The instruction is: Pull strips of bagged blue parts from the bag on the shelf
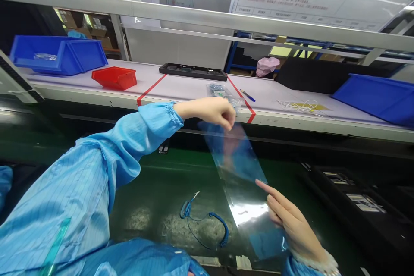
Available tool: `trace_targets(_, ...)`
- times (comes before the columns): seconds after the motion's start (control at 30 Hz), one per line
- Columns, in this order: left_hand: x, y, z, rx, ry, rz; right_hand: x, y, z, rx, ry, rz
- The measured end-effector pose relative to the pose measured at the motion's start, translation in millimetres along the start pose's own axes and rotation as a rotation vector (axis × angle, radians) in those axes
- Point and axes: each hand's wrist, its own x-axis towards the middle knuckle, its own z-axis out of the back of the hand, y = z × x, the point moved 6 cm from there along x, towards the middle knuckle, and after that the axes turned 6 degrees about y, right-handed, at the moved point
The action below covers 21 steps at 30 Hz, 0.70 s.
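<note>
A clear, glossy plastic film catches the light. The sleeve is striped blue cloth. Glossy plastic bins, blue and red, sit on a smooth matt tabletop. The conveyor belt looks shiny green.
</note>
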Motion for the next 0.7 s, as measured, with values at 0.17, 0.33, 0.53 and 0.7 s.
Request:
trace_targets(0.17,27,30,1.8,-0.249,-0.340,0.078,21,-11,-20,0.394,0.039,0.022)
trace_targets(0.33,31,48,-0.8,-0.048,-0.428,0.078,42,-15,-24,0.499,0.032,0.060)
trace_targets(0.53,34,69,-4.2,-0.073,-0.293,0.084,66,-21,-17,0.635,0.089,0.011)
trace_targets(0.7,36,62,-11.1,0.407,-0.379,0.076,76,-34,-9,0.669,0.119,-0.029)
